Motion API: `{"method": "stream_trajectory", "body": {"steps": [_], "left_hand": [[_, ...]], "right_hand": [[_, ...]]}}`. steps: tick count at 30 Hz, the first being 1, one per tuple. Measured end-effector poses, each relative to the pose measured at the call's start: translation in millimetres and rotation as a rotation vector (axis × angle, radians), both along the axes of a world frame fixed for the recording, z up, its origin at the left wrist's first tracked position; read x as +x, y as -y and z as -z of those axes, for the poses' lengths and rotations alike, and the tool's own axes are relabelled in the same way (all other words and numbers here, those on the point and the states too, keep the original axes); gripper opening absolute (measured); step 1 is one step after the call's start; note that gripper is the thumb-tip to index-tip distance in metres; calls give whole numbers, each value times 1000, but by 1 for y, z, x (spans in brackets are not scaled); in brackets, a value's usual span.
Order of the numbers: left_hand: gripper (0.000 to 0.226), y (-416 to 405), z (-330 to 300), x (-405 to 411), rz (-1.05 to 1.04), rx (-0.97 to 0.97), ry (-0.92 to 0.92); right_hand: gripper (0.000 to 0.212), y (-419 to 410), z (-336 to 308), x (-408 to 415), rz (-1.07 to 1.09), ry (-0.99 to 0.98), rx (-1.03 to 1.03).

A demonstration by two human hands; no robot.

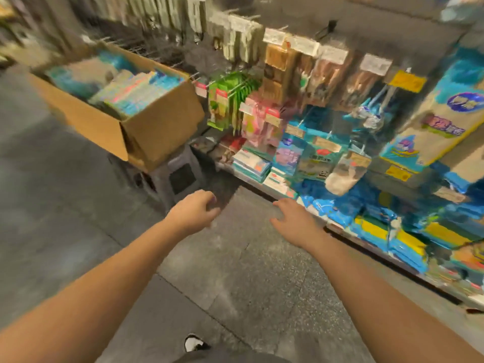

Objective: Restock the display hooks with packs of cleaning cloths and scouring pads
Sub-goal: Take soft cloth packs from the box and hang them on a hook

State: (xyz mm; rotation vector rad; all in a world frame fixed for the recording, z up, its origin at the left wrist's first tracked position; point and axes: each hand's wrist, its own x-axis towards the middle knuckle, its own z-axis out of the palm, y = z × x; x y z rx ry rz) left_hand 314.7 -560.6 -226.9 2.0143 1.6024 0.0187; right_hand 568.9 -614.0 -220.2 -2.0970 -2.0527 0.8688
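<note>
Open brown cardboard box (125, 111) of bright flat cloth packs (136, 94), raised on a grey plastic stool (172, 171) just beside the wire display hooks (235, 85), presumably for easy reach; left hand (195, 210) and right hand (293, 218) loosely curled, holding nothing.

This is a shop aisle: packaged goods with price tags hang on display hooks (230, 93), stacked packs fill a low shelf (340, 226), and an open cardboard stock box (146, 127) sits on a stool (178, 174).
</note>
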Motion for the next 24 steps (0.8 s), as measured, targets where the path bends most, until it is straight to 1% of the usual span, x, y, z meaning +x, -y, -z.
{"method": "stream_trajectory", "body": {"steps": [3, 5, 8, 12, 15, 17, 21, 24], "left_hand": [[32, -24, -3, -90, -56, 1, -38], [30, -44, -5, -140, -99, 0, -43], [26, -77, -7, -202, -164, 5, -40], [30, -128, -8, -270, -233, 39, -21], [29, -184, -3, -319, -268, 67, 1], [32, -232, 1, -353, -288, 80, -8], [38, -332, -5, -413, -357, 66, -24], [40, -401, -12, -451, -381, 14, -16]], "right_hand": [[49, -46, 0, -88, -74, -12, 6], [49, -77, 1, -139, -117, -29, 1], [50, -124, 4, -203, -170, -45, -7], [50, -194, 13, -276, -222, -54, -9], [50, -256, 27, -328, -249, -79, 7], [51, -304, 35, -365, -275, -101, 9], [51, -403, 40, -439, -319, -113, -21], [50, -465, 36, -481, -318, -111, -44]]}}
